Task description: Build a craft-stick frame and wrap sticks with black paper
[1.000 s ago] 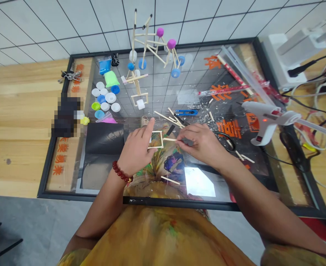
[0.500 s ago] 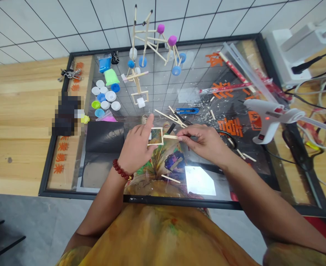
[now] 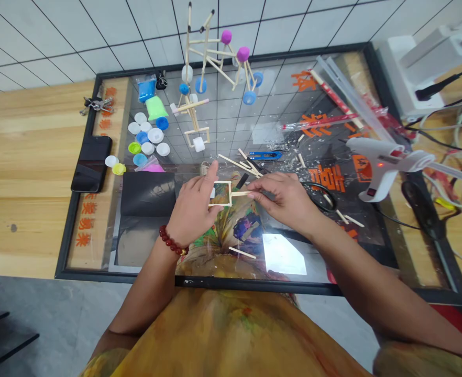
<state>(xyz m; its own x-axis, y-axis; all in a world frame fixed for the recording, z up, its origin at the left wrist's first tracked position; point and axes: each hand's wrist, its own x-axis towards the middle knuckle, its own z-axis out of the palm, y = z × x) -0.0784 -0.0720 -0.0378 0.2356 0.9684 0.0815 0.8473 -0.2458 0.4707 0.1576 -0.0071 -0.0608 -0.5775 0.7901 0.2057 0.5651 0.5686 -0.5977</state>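
Now, left hand [image 3: 194, 207]: partly closed, holding the left side of a small square stick frame [image 3: 220, 193], index finger raised.
Right hand [image 3: 286, 199]: fingertips pinched on a single stick [image 3: 239, 193], its end touching the frame's right side.
Frame: over the middle of a glass-topped board [image 3: 254, 285], between both hands.
Nearby: loose sticks [image 3: 237, 162] and blue snips [image 3: 264, 155] just beyond the hands; a black sheet [image 3: 148, 196] left of the left hand.
Farther: a stick model [image 3: 205, 52] with colored caps; a white glue gun [image 3: 384, 167] at right.
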